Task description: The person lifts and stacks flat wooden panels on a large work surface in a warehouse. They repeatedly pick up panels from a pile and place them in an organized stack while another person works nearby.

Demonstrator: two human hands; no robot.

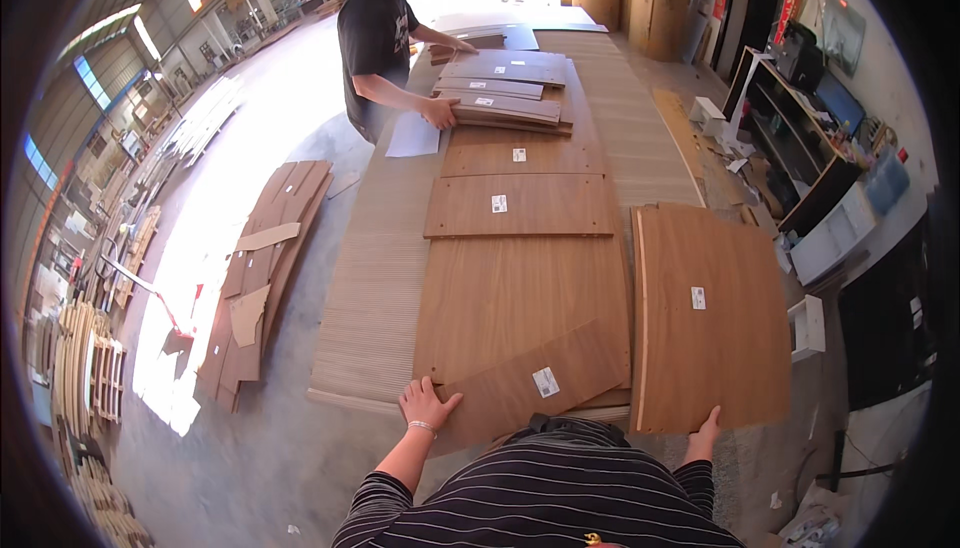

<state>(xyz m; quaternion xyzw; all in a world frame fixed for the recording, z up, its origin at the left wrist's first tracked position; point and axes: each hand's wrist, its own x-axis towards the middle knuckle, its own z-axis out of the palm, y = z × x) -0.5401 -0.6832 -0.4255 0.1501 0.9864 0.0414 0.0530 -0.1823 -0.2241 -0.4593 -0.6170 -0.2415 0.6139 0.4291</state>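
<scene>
My left hand (429,405), fingers spread, rests at the left end of a narrow brown wood-grain board (500,398) with a white label. That board lies slanted across a larger brown panel (520,293) on the corrugated cardboard. On the right, my right hand (706,430) grips the near edge of a wide brown board (712,323), thumb on top and the other fingers hidden beneath. This wide board overlaps the right side of the table. A smaller labelled panel (540,206) lies crosswise beyond the large one.
Across the table a co-worker (378,48) has both hands at a stack of narrow boards (505,108). Corrugated cardboard (365,298) covers the tabletop. More boards are piled at the left (265,268). A dark shelf unit (790,133) and a white stool (808,328) stand at the right.
</scene>
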